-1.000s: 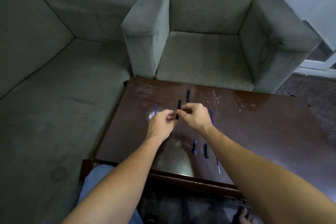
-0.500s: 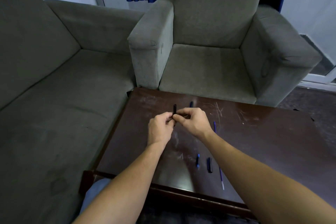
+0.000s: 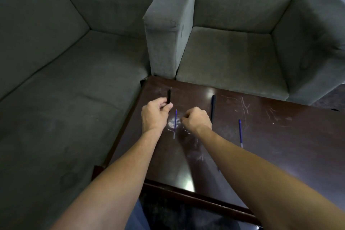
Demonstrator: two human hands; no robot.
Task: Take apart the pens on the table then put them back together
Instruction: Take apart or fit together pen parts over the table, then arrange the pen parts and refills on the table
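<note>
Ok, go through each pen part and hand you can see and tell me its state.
Left hand: grips the black barrel.
Black barrel: held roughly upright.
Right hand: fingers curled, contents hidden.
Left blue refill: loose on table, between hands.
Right blue refill: loose on table.
Black pen body: lying on table.

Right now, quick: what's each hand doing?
Left hand: grips the black pen barrel.
Right hand: fingers curled; whether it holds anything cannot be told.
</note>
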